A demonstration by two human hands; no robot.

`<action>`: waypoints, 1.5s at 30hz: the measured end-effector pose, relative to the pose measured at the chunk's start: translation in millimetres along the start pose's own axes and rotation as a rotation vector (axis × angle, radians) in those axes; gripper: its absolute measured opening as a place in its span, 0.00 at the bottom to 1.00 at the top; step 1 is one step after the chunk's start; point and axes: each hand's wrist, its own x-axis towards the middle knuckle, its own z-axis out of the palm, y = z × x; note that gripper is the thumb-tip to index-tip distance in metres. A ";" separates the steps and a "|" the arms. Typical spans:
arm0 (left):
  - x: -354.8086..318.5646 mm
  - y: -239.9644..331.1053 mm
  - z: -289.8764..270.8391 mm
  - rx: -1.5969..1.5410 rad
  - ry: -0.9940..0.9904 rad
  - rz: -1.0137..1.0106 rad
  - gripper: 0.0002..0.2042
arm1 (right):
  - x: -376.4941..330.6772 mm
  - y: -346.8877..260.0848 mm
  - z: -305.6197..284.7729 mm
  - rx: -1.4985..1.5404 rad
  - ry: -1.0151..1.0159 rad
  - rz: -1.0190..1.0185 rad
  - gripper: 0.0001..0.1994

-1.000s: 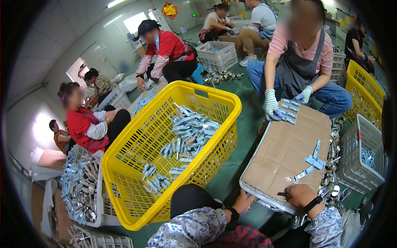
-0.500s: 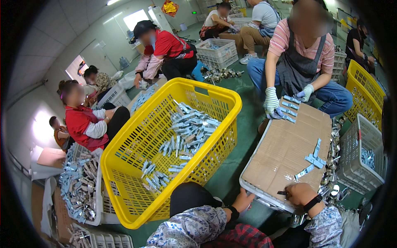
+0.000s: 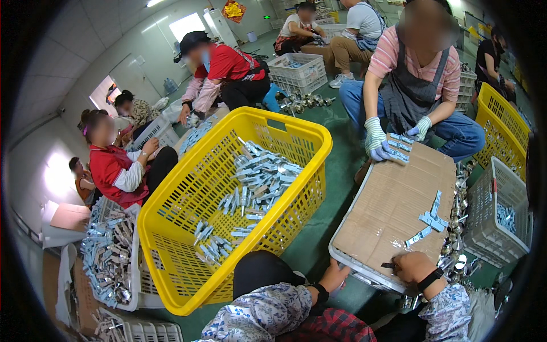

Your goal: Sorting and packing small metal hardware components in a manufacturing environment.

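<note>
while both hands rest at the near edge of a cardboard-topped crate, a yellow basket of small metal parts sits at ten o'clock from them.

the right hand [image 3: 414, 267] lies on the cardboard sheet [image 3: 393, 205], curled narrow around a small dark piece [image 3: 388, 265] at its fingertips; the left hand [image 3: 333, 276] grips the near rim of the white crate [image 3: 364, 272] under the sheet. a few blue-grey parts [image 3: 430, 219] lie at one o'clock from the right hand. the yellow basket [image 3: 188, 251] holds heaps of such parts. at twelve o'clock a person's gloved hands [image 3: 377, 142] press on more parts at the sheet's far edge.
</note>
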 end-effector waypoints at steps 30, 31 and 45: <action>-1.7 1.9 -0.5 -0.018 0.003 -0.004 0.25 | 2.0 -0.6 -0.4 -0.008 -0.033 0.019 0.09; -0.7 0.2 -1.4 -0.023 0.002 -0.013 0.25 | 3.0 -0.8 -0.1 -0.015 -0.030 0.017 0.09; 2.5 -4.2 -2.1 -0.003 0.014 0.021 0.23 | 2.8 1.1 3.8 0.016 0.037 -0.010 0.09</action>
